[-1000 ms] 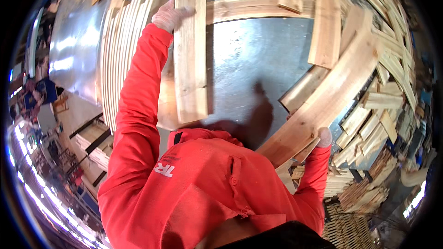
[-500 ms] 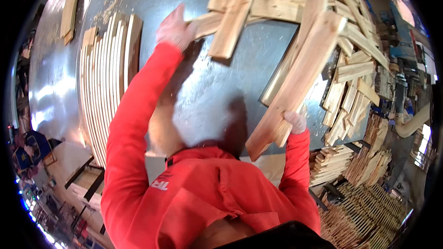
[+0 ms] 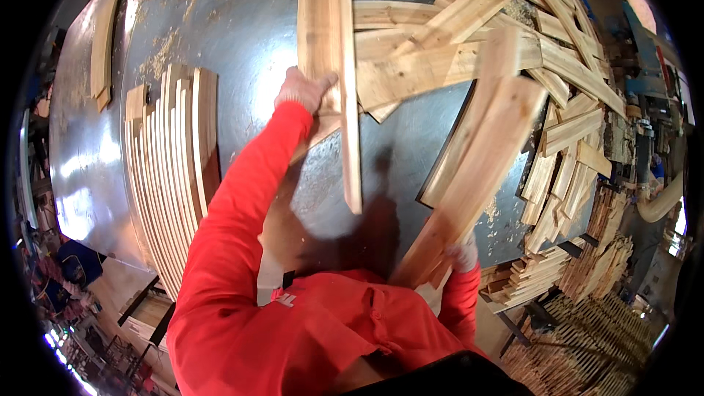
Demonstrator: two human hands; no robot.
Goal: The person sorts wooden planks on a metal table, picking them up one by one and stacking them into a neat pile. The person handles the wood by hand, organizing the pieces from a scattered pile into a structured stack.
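Note:
My left hand (image 3: 304, 92), in a pale glove, is closed around the near end of a wide wooden plank (image 3: 319, 22) pointing away from me. Against that plank's right side lies a narrower board (image 3: 349, 95), its near end reaching further toward me. My right hand (image 3: 463, 255), also gloved, grips the near part of a long wooden plank (image 3: 480, 165) slanting away to the right. At least one more piece shows under this plank by my fingers, though most of it is hidden. Another board (image 3: 411, 73) lies crosswise between the two hands' planks.
A row of upright narrow boards (image 3: 165, 183) stands on the metal table (image 3: 249, 51) at left. Loose planks (image 3: 579, 73) are heaped at far right, with short offcuts (image 3: 561, 183) nearer. Stacked wood (image 3: 579, 337) stands below the table's right side. Sawdust (image 3: 163, 53) lies at far left.
My left hand has moved right and toward me, from spread fingers beside a board to a grip on the wide plank. My right hand keeps its hold, slightly nearer my body.

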